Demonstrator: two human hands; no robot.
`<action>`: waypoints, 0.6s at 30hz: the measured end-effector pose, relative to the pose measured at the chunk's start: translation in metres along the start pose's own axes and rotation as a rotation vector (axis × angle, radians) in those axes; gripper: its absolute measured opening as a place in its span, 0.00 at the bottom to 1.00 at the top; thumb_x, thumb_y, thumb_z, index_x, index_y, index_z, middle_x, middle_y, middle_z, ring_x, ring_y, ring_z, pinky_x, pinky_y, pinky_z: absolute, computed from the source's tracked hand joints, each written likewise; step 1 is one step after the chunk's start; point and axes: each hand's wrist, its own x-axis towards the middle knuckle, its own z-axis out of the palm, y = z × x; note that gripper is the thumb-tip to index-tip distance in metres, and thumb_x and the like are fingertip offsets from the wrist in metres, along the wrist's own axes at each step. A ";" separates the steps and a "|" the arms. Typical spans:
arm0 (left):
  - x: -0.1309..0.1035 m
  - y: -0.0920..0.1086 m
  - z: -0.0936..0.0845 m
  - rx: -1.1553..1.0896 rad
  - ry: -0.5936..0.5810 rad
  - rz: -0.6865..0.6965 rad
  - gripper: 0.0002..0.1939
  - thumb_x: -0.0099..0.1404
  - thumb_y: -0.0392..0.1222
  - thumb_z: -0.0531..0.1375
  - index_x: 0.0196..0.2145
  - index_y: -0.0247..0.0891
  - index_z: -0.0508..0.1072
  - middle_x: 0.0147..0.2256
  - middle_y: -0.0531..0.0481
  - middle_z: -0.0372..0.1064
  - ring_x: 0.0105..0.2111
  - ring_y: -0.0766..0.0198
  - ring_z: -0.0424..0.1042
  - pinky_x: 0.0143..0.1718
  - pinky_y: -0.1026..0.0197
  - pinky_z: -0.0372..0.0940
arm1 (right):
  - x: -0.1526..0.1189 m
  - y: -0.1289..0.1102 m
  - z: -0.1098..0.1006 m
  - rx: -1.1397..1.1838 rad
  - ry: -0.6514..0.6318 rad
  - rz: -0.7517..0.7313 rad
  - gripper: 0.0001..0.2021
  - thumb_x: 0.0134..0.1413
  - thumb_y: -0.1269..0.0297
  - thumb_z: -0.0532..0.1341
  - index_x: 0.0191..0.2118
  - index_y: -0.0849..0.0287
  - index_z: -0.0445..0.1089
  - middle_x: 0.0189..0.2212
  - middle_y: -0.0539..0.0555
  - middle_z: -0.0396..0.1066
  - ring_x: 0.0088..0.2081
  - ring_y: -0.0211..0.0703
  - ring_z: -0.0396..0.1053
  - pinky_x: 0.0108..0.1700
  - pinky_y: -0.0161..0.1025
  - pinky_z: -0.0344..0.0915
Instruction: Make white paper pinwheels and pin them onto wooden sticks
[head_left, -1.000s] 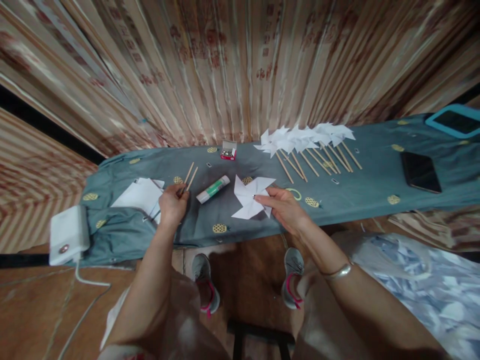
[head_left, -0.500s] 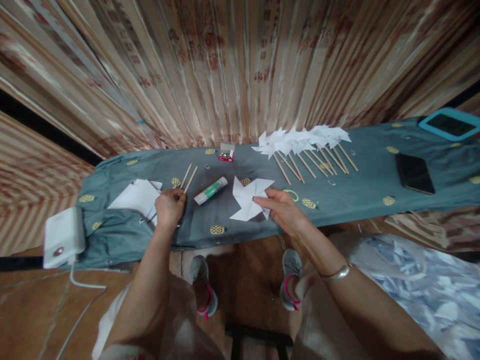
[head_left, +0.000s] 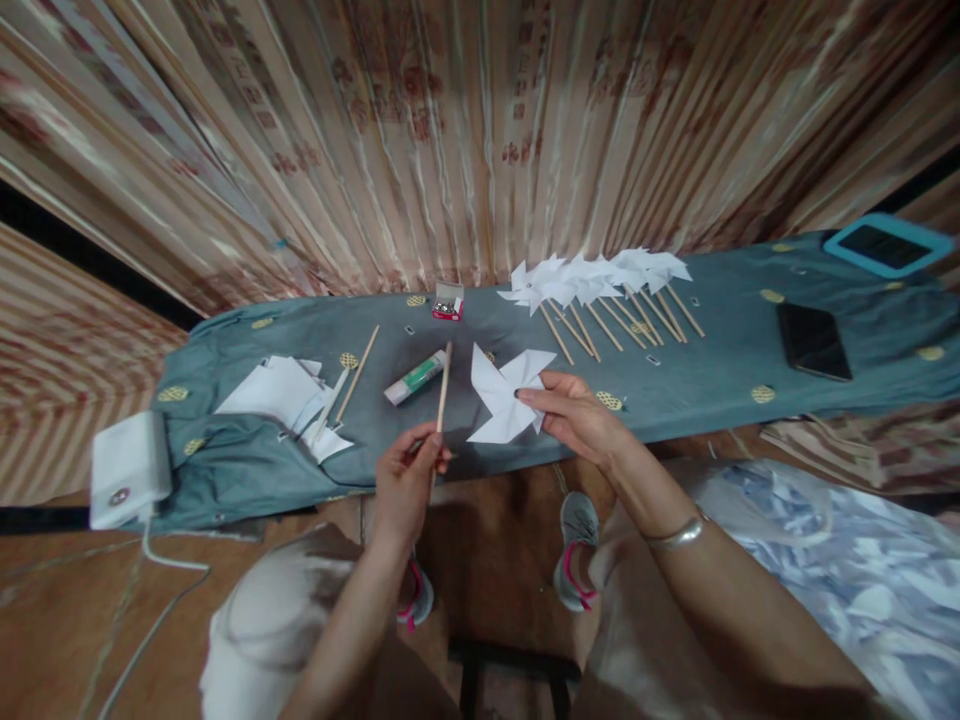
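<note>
My left hand (head_left: 409, 475) is closed on a thin wooden stick (head_left: 445, 385), which points up and away from me over the table's near edge. To its right, my right hand (head_left: 574, 410) pinches a white paper pinwheel (head_left: 504, 400), with the thumb on its centre. The stick and the pinwheel are apart. Just behind the stick lies a green and white glue stick (head_left: 415, 377). Another wooden stick (head_left: 358, 373) rests on the cloth beside a pile of white paper pieces (head_left: 274, 392). Farther back stands a small open red box (head_left: 448, 303) with shiny metal bits inside.
Several finished pinwheels on sticks (head_left: 592, 280) lie in a row at the back. A black phone (head_left: 814, 342) and a blue-framed tablet (head_left: 890, 246) are at the right. A white corded device (head_left: 131, 470) sits at the left end. Curtains (head_left: 465, 150) hang behind the table.
My left hand has lifted one wooden stick from beside the paper pile and carried it right, closer to the pinwheel. The other stick stays on the cloth. My right hand keeps its pinch.
</note>
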 end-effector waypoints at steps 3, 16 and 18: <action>-0.031 -0.023 0.006 -0.113 0.012 -0.114 0.16 0.48 0.48 0.71 0.32 0.37 0.76 0.20 0.57 0.66 0.20 0.73 0.60 0.21 0.71 0.55 | -0.002 0.000 -0.001 -0.002 -0.024 0.004 0.12 0.31 0.61 0.76 0.26 0.55 0.77 0.25 0.47 0.77 0.29 0.35 0.72 0.37 0.33 0.68; -0.057 -0.078 0.007 -0.330 0.136 -0.367 0.18 0.45 0.46 0.74 0.33 0.37 0.78 0.28 0.52 0.74 0.25 0.71 0.69 0.27 0.71 0.62 | -0.019 0.007 0.000 -0.315 -0.336 0.147 0.10 0.43 0.61 0.72 0.33 0.60 0.78 0.28 0.50 0.77 0.30 0.36 0.72 0.36 0.33 0.67; -0.057 -0.085 0.007 -0.342 0.141 -0.388 0.18 0.45 0.47 0.73 0.33 0.36 0.78 0.31 0.49 0.76 0.28 0.67 0.72 0.30 0.68 0.65 | -0.023 0.010 0.000 -0.383 -0.349 0.162 0.12 0.44 0.60 0.71 0.34 0.61 0.78 0.28 0.50 0.77 0.30 0.36 0.71 0.35 0.33 0.66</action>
